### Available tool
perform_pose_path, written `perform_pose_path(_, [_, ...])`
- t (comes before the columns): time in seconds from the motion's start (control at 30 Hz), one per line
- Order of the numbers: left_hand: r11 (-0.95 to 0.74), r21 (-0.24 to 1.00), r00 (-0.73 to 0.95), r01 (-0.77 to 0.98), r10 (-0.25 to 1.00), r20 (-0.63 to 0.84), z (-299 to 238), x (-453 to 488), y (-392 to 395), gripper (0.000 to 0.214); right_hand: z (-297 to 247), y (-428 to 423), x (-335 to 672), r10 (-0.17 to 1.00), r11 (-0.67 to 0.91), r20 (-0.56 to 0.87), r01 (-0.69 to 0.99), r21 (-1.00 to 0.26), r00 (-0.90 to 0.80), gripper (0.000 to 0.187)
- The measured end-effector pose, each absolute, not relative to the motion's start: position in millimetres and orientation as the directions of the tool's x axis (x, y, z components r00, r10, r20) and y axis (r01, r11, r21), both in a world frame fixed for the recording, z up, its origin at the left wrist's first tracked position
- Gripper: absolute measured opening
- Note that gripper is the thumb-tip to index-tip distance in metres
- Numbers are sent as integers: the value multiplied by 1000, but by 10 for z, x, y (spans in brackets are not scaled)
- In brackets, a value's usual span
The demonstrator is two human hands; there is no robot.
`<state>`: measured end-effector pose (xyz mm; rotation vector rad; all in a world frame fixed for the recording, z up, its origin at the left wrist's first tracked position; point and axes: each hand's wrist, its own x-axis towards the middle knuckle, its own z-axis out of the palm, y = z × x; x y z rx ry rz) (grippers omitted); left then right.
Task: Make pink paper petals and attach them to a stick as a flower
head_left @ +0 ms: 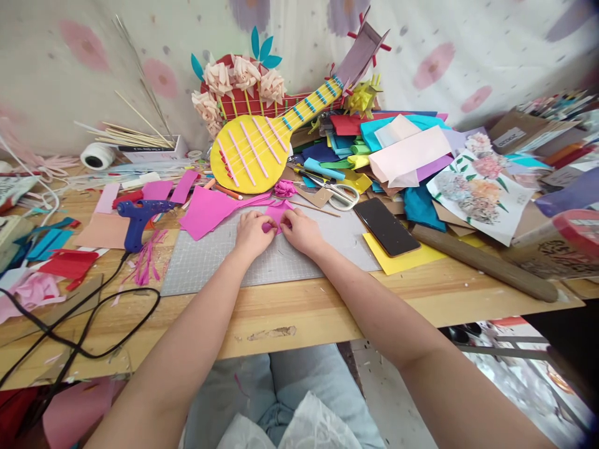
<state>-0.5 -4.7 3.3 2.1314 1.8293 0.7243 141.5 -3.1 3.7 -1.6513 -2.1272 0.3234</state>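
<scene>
Both my hands rest on a grey cutting mat (210,265) in the middle of the wooden table. My left hand (253,234) and my right hand (302,231) pinch a small pink paper piece (277,215) between their fingertips, folding or pressing it against the mat. Fingers of both hands are curled closed on the paper. A finished pink paper rose (284,188) lies just beyond the hands. A larger sheet of pink paper (206,212) lies on the mat's far left corner.
A blue glue gun (138,218) with black cord lies left. Scissors (339,194), a black phone (386,226) on yellow paper and a wooden rolling pin (486,265) sit right. A yellow paper guitar (257,149), paper flowers and stacked coloured sheets crowd the back.
</scene>
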Motion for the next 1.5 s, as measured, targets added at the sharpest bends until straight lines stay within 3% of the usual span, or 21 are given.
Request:
perform_pose_path(0.3, [-232,467,148,853,966,210,33,-50,-29,15,66,-92,1416,945,317,179,900,-300,-274,22])
perform_pose_path(0.57, [-228,472,139,851,966,217,32,-41,-40,13,79,-57,1481,969,243,117,914,-324,-217,28])
perform_pose_path(0.77, [-201,471,104,859,969,224,13,-15,-48,17,105,-92,1460,969,239,151,901,-361,-197,26])
perform_pose_path(1.03, [-247,476,179,844,967,184,38,-63,-7,20,136,-127,1442,968,246,126,927,-283,-219,28])
perform_pose_path(1.13, [-318,491,269,811,948,170,41,-154,13,20,139,-127,1438,971,235,120,927,-291,-209,28])
perform_pose_path(1.27, [-476,545,390,691,879,274,30,-304,24,30,135,-127,1439,969,238,145,919,-315,-201,27])
perform_pose_path(1.37, [-517,577,372,633,856,358,22,-373,49,32,129,-114,1456,971,229,148,906,-356,-187,25])
perform_pose_path(1.5, [-530,565,351,633,846,400,48,-364,65,18,94,-73,1505,959,261,224,844,-468,-173,22])
